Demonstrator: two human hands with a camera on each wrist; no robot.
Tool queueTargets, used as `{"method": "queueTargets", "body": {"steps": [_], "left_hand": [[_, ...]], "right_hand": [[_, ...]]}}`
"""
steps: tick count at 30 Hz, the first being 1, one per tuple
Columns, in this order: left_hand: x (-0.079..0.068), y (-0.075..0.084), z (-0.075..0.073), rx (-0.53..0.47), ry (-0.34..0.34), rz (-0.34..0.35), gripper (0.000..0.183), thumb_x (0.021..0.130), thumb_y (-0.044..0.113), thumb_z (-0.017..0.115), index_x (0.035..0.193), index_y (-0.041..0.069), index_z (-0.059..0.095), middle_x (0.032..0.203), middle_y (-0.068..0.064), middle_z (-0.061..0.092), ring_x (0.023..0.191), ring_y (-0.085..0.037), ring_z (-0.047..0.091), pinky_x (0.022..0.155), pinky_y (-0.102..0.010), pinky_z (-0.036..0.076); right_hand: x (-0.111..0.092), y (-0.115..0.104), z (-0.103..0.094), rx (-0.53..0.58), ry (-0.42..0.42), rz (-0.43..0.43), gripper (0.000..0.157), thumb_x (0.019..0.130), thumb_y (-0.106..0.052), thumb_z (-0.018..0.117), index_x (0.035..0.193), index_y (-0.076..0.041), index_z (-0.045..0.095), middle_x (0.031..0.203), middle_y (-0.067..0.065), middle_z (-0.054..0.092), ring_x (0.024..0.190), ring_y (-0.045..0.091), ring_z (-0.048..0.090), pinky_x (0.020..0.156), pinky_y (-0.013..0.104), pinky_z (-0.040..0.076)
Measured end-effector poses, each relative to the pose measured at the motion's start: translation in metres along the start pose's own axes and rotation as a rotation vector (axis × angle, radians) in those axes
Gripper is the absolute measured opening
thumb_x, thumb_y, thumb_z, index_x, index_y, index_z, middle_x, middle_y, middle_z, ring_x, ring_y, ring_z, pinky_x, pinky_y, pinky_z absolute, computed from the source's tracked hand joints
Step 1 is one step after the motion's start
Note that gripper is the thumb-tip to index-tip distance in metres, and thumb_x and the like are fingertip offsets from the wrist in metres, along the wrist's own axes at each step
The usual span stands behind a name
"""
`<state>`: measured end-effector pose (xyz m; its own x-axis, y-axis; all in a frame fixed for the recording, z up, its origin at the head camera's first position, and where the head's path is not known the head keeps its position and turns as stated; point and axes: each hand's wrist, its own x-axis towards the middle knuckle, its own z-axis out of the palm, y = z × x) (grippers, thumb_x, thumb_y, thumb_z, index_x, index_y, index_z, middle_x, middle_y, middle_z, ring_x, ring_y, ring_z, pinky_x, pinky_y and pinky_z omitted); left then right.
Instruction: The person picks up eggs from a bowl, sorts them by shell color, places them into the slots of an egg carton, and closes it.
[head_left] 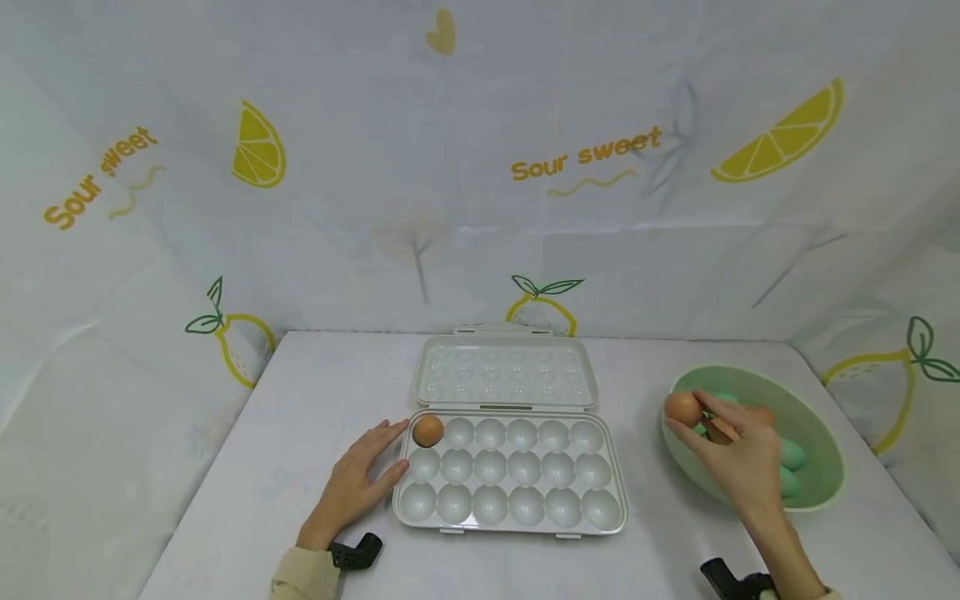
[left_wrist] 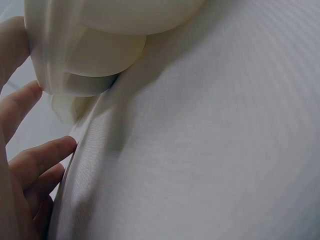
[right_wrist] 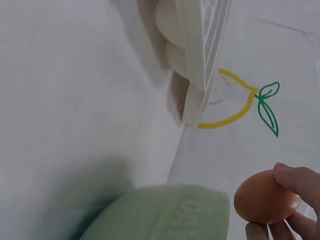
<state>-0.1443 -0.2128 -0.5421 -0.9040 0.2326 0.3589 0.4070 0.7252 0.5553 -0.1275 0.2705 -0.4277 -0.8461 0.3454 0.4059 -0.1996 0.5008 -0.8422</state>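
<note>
Between thumb and fingers my right hand (head_left: 738, 454) pinches a brown egg (head_left: 683, 410) above the left rim of a green bowl (head_left: 823, 492). The right wrist view shows the same egg (right_wrist: 265, 197) raised over the bowl's edge. Green and brown eggs lie in the bowl, partly hidden by the hand. My left hand (head_left: 360, 475) rests with spread fingers against the left edge of a white egg carton (head_left: 510, 527). One brown egg (head_left: 428, 431) sits in the carton's back left cup; the other cups hold nothing.
The carton's lid (head_left: 506, 371) lies open behind it, toward the back edge of the white table (head_left: 315, 375). A white cloth (head_left: 465, 192) printed with lemons and lettering hangs behind and at both sides. Black wrist devices (head_left: 358, 552) are strapped to both arms.
</note>
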Motion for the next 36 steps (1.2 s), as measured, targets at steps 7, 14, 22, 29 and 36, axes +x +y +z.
{"method": "queueTargets", "body": {"steps": [7,14,22,29,36], "left_hand": [[0.0,0.0,0.0,-0.005,-0.005,-0.004,0.057,0.093,0.034,0.071,0.148,0.028,0.056,0.149,-0.003,0.061,0.142,-0.038,0.052,0.111,-0.068,0.045],[0.0,0.001,-0.001,-0.001,-0.004,-0.002,0.056,0.093,0.033,0.071,0.147,0.026,0.057,0.148,-0.004,0.061,0.142,-0.039,0.052,0.111,-0.068,0.046],[0.0,0.002,-0.002,-0.002,0.003,0.01,0.056,0.092,0.031,0.072,0.146,0.024,0.058,0.147,-0.005,0.062,0.141,-0.039,0.053,0.11,-0.067,0.046],[0.0,0.003,-0.001,-0.007,-0.003,0.009,0.056,0.093,0.032,0.072,0.146,0.025,0.058,0.147,-0.005,0.062,0.141,-0.039,0.053,0.11,-0.067,0.046],[0.0,0.003,-0.002,-0.005,0.004,0.013,0.056,0.092,0.031,0.073,0.146,0.025,0.058,0.147,-0.006,0.062,0.14,-0.039,0.054,0.109,-0.068,0.047]], "right_hand": [[-0.004,-0.012,0.032,0.075,-0.026,0.01,0.052,0.07,0.015,0.086,0.119,0.006,0.073,0.112,-0.015,0.071,0.105,-0.015,0.062,0.088,0.005,0.055],[-0.01,-0.022,0.061,0.092,-0.094,-0.024,0.048,0.073,0.011,0.085,0.119,0.009,0.072,0.119,0.009,0.075,0.106,-0.018,0.06,0.092,0.006,0.053],[-0.018,-0.034,0.097,0.191,-0.17,-0.121,0.047,0.071,0.011,0.086,0.116,0.009,0.073,0.118,0.027,0.073,0.107,-0.016,0.061,0.092,0.009,0.055],[-0.026,-0.048,0.123,0.241,-0.223,-0.156,0.049,0.07,0.011,0.087,0.116,0.008,0.073,0.117,0.025,0.073,0.107,-0.009,0.065,0.093,0.012,0.056],[-0.037,-0.059,0.148,0.289,-0.292,-0.121,0.049,0.069,0.013,0.087,0.116,0.01,0.072,0.118,0.024,0.073,0.112,0.034,0.072,0.096,0.018,0.058]]}}
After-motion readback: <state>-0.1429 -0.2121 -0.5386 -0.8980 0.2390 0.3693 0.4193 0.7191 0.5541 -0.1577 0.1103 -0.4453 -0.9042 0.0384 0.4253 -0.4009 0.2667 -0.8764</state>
